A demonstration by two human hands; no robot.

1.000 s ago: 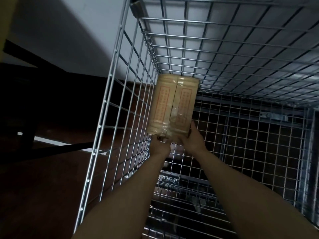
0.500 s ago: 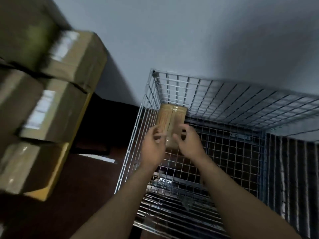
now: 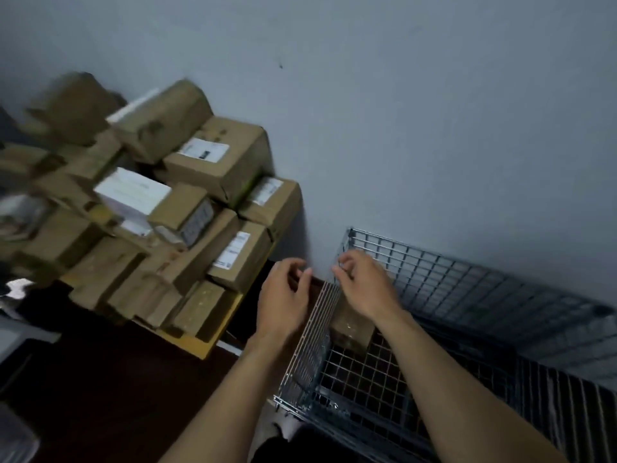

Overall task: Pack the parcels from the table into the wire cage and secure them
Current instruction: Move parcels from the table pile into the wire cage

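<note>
A silver wire cage stands open at the lower right against the wall. One tan taped parcel stands inside it in the far left corner. My left hand hovers just left of the cage's left wall, fingers curled and apart, holding nothing. My right hand is above the parcel at the cage's corner, fingers loosely bent, not gripping it. A heap of brown cardboard parcels lies on the yellow-edged table at the left.
A grey wall runs behind the cage and table. Dark floor lies between me and the table. A pale object sits at the far left edge.
Both hands have let go of the tan parcel, which now stands in the cage's corner. My hands have pulled up and back, and my view has swung left toward the table's parcels.
</note>
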